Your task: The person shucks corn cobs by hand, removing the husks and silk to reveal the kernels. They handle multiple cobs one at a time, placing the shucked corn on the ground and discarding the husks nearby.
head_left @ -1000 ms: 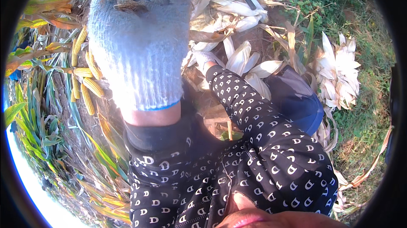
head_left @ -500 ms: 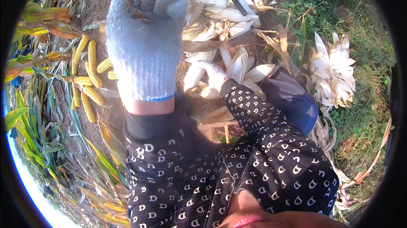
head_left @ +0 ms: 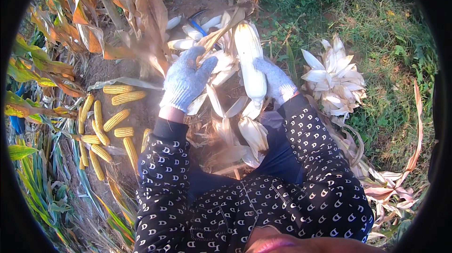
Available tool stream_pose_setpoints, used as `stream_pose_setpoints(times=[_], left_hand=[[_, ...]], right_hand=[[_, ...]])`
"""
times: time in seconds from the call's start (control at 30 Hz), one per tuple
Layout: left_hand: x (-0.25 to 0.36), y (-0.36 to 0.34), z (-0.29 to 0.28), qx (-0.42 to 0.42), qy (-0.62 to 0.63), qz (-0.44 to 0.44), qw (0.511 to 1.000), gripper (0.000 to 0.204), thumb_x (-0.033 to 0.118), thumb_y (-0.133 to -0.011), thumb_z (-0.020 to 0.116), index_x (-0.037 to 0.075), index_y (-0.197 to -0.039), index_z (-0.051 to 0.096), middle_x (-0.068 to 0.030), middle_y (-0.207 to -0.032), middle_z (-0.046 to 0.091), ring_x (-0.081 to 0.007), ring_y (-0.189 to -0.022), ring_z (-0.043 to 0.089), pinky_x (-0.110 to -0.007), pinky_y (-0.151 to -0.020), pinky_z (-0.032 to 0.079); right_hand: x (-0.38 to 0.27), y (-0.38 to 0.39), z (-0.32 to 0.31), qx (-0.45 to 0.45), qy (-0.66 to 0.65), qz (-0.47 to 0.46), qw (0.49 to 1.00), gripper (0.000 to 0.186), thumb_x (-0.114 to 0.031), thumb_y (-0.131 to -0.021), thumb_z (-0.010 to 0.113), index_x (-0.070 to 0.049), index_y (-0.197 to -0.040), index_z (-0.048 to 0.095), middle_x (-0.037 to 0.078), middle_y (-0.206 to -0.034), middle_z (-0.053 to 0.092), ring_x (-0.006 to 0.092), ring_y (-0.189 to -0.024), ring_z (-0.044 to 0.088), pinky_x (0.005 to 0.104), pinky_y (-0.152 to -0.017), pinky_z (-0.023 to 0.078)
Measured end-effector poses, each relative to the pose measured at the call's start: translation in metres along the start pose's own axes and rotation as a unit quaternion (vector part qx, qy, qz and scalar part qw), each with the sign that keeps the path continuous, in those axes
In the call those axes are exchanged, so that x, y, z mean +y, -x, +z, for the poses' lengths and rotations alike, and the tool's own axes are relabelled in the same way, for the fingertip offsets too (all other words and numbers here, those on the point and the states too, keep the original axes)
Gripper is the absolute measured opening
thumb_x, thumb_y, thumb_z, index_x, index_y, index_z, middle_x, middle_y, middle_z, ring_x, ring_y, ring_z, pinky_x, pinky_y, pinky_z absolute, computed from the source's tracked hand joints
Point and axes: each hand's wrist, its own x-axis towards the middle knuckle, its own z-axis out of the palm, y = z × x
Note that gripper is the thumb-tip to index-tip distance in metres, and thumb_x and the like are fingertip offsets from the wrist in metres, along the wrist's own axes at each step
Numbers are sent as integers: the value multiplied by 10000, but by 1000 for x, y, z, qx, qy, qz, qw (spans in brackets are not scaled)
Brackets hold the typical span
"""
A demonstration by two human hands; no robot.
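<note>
"Far left of the white-husked ear point(head_left: 249, 64)?"

"Bare yellow ears point(head_left: 116, 120), loose on the soil."

"Closer in?"

"Left hand point(head_left: 186, 81), gloved, left of the ear and apart from it. Thumb and fingers parted wide; no grip visible. Smaller in view than half a second ago."

"The ear itself?"

"Between both hands, husk on. Right hand point(head_left: 276, 80) at its right side, fingers holding it. That's the change: this hand has come up from the low husks. Judgement: ear now within reach of both."

"Right of it?"

"Pale husk clump point(head_left: 334, 79) on grass."
</note>
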Motion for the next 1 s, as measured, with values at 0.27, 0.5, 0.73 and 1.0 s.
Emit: stream_pose_setpoints(times=[0.27,0.5,0.73,1.0], left_hand=[[13,-7,36,1,270,-73,960,435,336,-1091,575,6,-1367,639,-52,-1203,697,-113,-1052,636,-272,-883,525],[8,-21,48,65,517,-138,842,417,373,-1089,583,64,-1369,604,-64,-1219,672,-147,-1084,657,-300,-937,558],[2,-28,55,106,711,-126,683,394,386,-1091,562,81,-1334,619,-82,-1231,693,-205,-1086,679,-375,-954,575],[-5,-15,59,105,587,-157,787,314,294,-1095,542,45,-1265,631,-109,-1121,720,-219,-947,697,-364,-827,594]], right_hand=[[-1,21,39,-57,67,-96,991,884,-273,-921,766,-14,-1621,291,164,-1485,526,240,-1340,549,358,-1125,447],[4,28,56,-31,364,-164,916,1136,-146,-826,816,44,-1651,58,252,-1586,398,291,-1495,397,366,-1197,358],[22,27,51,6,466,-205,861,1217,-218,-782,867,45,-1647,52,311,-1616,358,361,-1463,457,406,-1184,392],[26,40,65,26,512,-157,844,1143,-278,-765,889,30,-1628,206,281,-1577,436,405,-1426,496,427,-1158,432]])
